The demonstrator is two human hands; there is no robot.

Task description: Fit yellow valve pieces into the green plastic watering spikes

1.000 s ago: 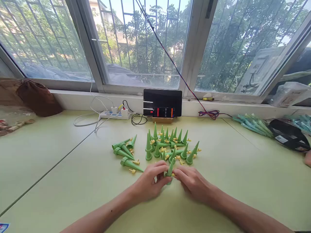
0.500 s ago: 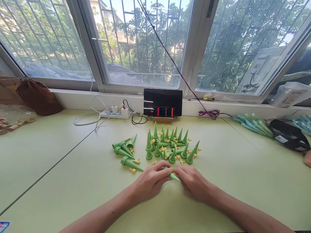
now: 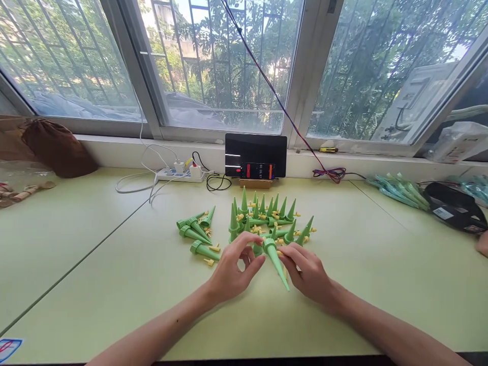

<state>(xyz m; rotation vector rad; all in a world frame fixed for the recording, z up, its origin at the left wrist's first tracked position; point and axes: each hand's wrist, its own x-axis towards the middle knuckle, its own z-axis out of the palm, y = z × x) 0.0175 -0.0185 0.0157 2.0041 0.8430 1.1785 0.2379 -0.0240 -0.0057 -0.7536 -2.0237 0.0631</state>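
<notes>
A green plant watering spike [image 3: 275,262] is tilted with its point down towards me and its ribbed collar up. My right hand [image 3: 310,272] pinches it near the collar, where a bit of yellow shows at the fingertips. To its left, my left hand [image 3: 232,267] is curved with thumb and index finger apart. That index fingertip is close to the collar; whether it touches is unclear. Beyond both hands, several green spikes [image 3: 233,221] with yellow valves stand or lie in a cluster. Left of them lies a smaller group of loose spikes [image 3: 194,233], with small yellow valves [image 3: 209,262] beside it.
At the back a tablet [image 3: 255,150] leans on a stand, with a phone timer [image 3: 257,171] before it. A power strip [image 3: 179,175] with cables is left of it. Bundled wire [image 3: 330,175], blue-green plastic packets [image 3: 400,190] and a black item [image 3: 453,208] are right.
The spike has come up and turned so that its collar and whole cone show. My left fingers have spread off it, while the right hand still holds it.
</notes>
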